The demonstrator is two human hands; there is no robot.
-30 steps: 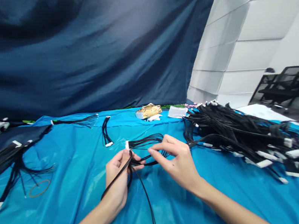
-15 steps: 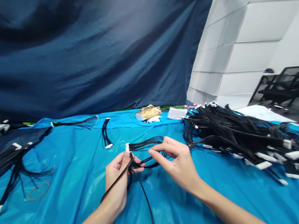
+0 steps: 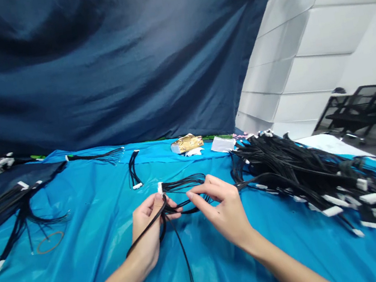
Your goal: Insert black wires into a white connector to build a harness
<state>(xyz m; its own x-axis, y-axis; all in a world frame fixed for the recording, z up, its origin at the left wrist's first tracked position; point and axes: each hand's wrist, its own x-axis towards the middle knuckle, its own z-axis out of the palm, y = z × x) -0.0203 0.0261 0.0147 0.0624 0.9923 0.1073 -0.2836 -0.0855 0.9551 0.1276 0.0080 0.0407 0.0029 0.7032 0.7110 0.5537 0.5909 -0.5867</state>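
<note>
My left hand (image 3: 150, 226) is closed around a black wire harness (image 3: 184, 182), its thumb just below the white connector (image 3: 160, 188) at the harness's end. From that connector several thin black wires run right and loop behind my right hand (image 3: 222, 207). My right thumb and forefinger pinch together at one thin wire of the harness. Its other fingers curl near the loop, partly hiding it. Loose black wires hang from my left hand down toward the bottom edge, and one thicker strand passes over the left wrist.
A large heap of black harnesses (image 3: 301, 170) with white connectors lies right. More harnesses (image 3: 16, 213) lie left, beside a brown rubber band (image 3: 50, 242). A short harness (image 3: 135, 169), a gold packet (image 3: 188, 144) and a white packet (image 3: 222, 144) lie toward the back on blue sheeting (image 3: 91, 210).
Both hands stay almost where they were, with the right fingers still pinched at the wire. The whole view has shifted very slightly.
</note>
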